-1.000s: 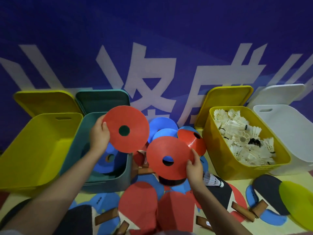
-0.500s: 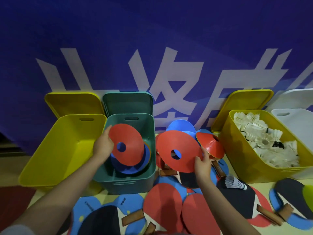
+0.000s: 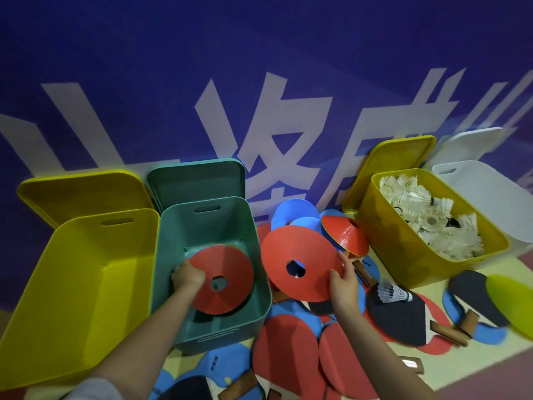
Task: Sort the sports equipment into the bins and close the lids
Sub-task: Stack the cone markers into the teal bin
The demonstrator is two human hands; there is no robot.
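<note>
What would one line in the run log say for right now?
step: sorting disc cones | left hand: holding red cone inside green bin | right hand: holding second red cone outside | lids: open

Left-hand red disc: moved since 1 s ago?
Yes. The red disc in the left hand went down from above the green bin rim to deep inside the bin.

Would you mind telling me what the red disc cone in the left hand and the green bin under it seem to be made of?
The red disc cone looks like thin, soft matte plastic: one piece, with a moulded centre hole. The green bin looks like rigid moulded plastic with a satin finish, judging by its rounded corners and cut-out handle slot. The left hand grips the cone's edge.
</note>
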